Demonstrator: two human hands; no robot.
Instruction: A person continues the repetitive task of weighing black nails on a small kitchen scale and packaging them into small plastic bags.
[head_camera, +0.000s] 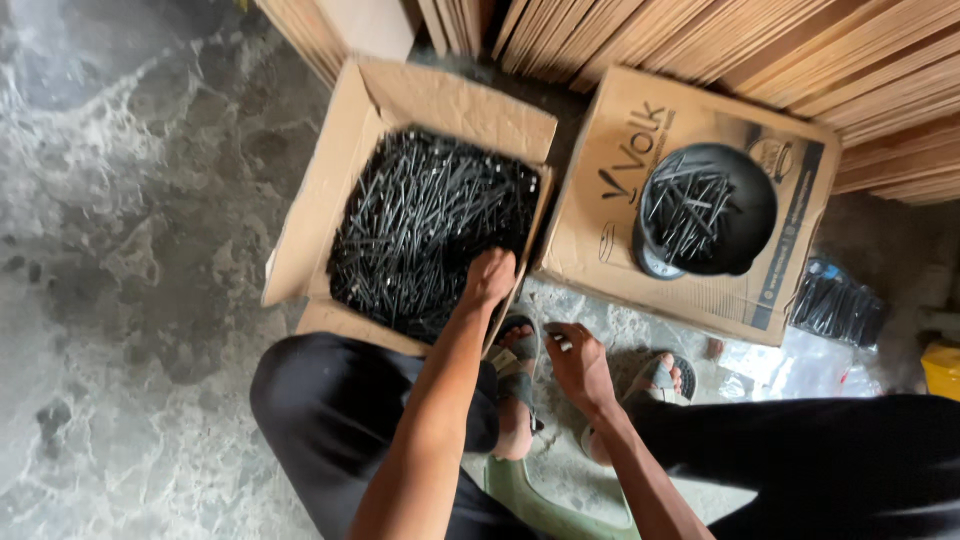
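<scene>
Step in hand: I judge this as gathering nails; my left hand is down in the open cardboard box of black nails, at the near right corner of the pile.
Left grip: fingers curled into the nails, seemingly closing on some; I cannot tell how many it has.
Right grip: my right hand hovers over the concrete floor between my sandalled feet, fingers pinched on what looks like a few small nails.
Where the nails are: most lie in the open box; a smaller lot sits in the black round bowl on the closed carton to the right.
Next move: I judge it needs a firm pinch and a clean lift clear of the box's wall, points kept away from skin.
Hidden: the left fingertips are buried; the right palm faces away.
Hard to make out: the dark plastic packet at the floor's right edge; its contents are unclear.
</scene>
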